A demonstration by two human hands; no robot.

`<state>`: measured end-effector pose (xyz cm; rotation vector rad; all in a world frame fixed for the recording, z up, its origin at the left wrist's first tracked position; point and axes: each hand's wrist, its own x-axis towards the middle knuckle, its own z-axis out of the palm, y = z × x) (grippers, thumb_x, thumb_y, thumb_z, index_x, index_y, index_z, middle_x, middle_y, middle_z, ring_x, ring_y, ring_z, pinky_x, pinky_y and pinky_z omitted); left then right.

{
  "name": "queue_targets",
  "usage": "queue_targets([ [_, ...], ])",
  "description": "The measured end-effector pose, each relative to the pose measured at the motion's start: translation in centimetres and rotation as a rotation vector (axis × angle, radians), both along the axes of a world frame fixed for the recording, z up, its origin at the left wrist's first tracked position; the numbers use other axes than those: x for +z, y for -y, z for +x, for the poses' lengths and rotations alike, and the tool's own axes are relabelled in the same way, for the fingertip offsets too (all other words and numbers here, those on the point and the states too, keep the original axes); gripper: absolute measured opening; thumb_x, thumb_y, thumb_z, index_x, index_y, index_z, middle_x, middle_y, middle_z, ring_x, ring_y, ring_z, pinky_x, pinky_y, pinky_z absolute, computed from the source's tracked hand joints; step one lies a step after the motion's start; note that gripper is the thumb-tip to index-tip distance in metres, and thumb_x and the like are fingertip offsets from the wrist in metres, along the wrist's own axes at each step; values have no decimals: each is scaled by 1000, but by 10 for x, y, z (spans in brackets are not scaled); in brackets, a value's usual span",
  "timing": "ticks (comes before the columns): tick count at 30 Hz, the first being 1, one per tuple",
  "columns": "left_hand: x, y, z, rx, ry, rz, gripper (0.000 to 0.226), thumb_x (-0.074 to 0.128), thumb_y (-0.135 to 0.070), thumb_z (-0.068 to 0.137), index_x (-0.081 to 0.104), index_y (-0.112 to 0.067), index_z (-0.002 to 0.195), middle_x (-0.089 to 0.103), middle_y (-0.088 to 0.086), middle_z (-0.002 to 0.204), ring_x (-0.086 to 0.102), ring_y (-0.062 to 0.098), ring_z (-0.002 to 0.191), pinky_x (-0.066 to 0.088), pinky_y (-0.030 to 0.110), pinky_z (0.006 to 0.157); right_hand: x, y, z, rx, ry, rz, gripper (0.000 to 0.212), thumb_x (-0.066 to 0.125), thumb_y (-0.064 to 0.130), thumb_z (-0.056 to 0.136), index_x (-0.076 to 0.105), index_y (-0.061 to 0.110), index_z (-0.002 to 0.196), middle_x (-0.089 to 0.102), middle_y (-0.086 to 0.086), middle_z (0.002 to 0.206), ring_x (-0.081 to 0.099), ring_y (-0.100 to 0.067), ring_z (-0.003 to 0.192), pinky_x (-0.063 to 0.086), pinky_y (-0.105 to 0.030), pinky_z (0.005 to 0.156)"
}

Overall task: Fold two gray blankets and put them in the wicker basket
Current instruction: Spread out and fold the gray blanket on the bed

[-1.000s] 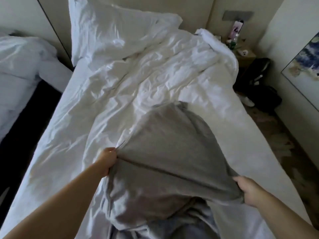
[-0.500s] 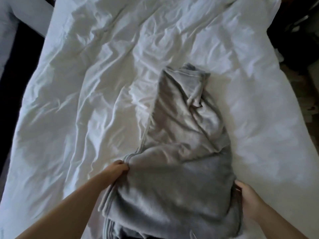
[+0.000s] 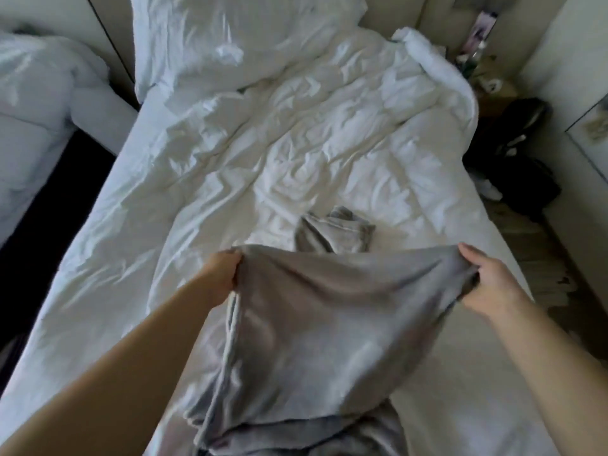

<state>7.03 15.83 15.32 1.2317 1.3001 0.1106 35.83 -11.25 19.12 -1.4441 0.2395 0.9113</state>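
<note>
Hands first: the left hand [image 3: 221, 274] is clenched on one upper corner of the gray blanket [image 3: 306, 340], fingers curled tight into the fabric, forearm reaching in from the lower left. Over on the other side, the right hand [image 3: 487, 284] grips the opposite upper corner, thumb on top, cloth bunched dark inside the fist. Between the two, the top edge of the blanket is stretched across and sags a little in the middle. The sheet of gray hangs down toward the near edge of the bed [image 3: 108, 264], where its lower part piles in loose folds at the bottom of the view. Just past that stretched edge, toward the middle of the bed, a crumpled gray end of blanket [image 3: 335, 232] lies on the white duvet [image 3: 296, 153]; whether it belongs to the held one or is a second piece cannot be told. Wrinkled white bedding runs on up to the pillow [image 3: 237, 41] at the head of the bed. Off the right edge, dark bags [image 3: 516, 159] sit on the floor. A second bed [image 3: 36, 103] shows at the left.
</note>
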Motion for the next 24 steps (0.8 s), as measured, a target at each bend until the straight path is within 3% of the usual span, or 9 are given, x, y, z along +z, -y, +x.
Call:
queue_targets([
  [2, 70, -35, 16, 136, 115, 113, 24, 41, -12, 101, 56, -10, 83, 44, 3, 71, 56, 3, 70, 35, 13, 60, 76, -31, 26, -82, 164, 218, 33, 44, 24, 100, 68, 17, 77, 73, -1, 68, 71, -11, 63, 58, -29, 60],
  [4, 142, -63, 23, 287, 434, 200, 28, 39, -7, 100, 56, 9, 115, 58, 28, 99, 54, -18, 87, 22, -11, 70, 148, -53, 42, -129, 280, 327, 23, 49, 29, 98, 66, 14, 94, 76, 0, 79, 72, -12, 76, 55, -36, 71],
  [6, 202, -71, 25, 376, 752, 134, 39, 36, -4, 101, 42, 8, 136, 54, 26, 131, 60, 11, 112, 31, 3, 93, 202, -68, 49, -153, 356, 350, 26, 58, 29, 93, 65, 11, 110, 75, -1, 98, 70, -15, 91, 53, -35, 79],
  [7, 220, -74, 22, 396, 830, 124, 38, 38, -8, 100, 47, 4, 135, 63, 19, 123, 66, 19, 104, 48, 18, 87, 220, -71, 49, -151, 384, 354, 29, 61, 29, 91, 66, 11, 113, 73, -2, 104, 70, -16, 94, 53, -34, 82],
  [9, 245, -71, 13, 248, 714, 77, 31, 49, -28, 96, 67, -9, 113, 75, 8, 97, 73, 17, 71, 57, 29, 69, 241, -71, 44, -114, 414, 369, 22, 65, 32, 88, 69, 15, 101, 75, 0, 95, 72, -13, 82, 55, -30, 76],
  [14, 220, -76, -10, -59, 337, 171, 36, 65, -44, 85, 75, -14, 101, 70, 13, 110, 67, 22, 95, 54, 36, 86, 223, -51, 27, -58, 377, 297, 17, 67, 33, 85, 70, 17, 90, 76, 1, 75, 73, -15, 67, 57, -27, 51],
  [16, 189, -73, -14, -21, 256, 259, 35, 57, -40, 92, 72, -14, 109, 66, 11, 112, 61, 25, 100, 52, 39, 91, 187, -39, 19, -39, 320, 121, 15, 65, 27, 86, 71, 16, 96, 76, -5, 78, 71, -21, 73, 53, -29, 57],
  [19, 125, -58, -30, 188, 150, 280, 33, 52, -38, 96, 61, -7, 105, 57, 10, 94, 53, 23, 75, 45, 31, 64, 109, -6, -5, 40, 180, -130, 14, 56, 19, 92, 67, 10, 92, 72, -11, 66, 68, -25, 60, 52, -33, 56],
  [24, -4, 4, -91, 85, -280, 197, 47, 53, -43, 94, 61, 2, 105, 57, 16, 97, 53, 27, 82, 40, 30, 72, -35, 73, -81, 221, -122, -552, 23, 48, 11, 96, 65, -5, 91, 69, -21, 76, 62, -35, 73, 51, -46, 69],
])
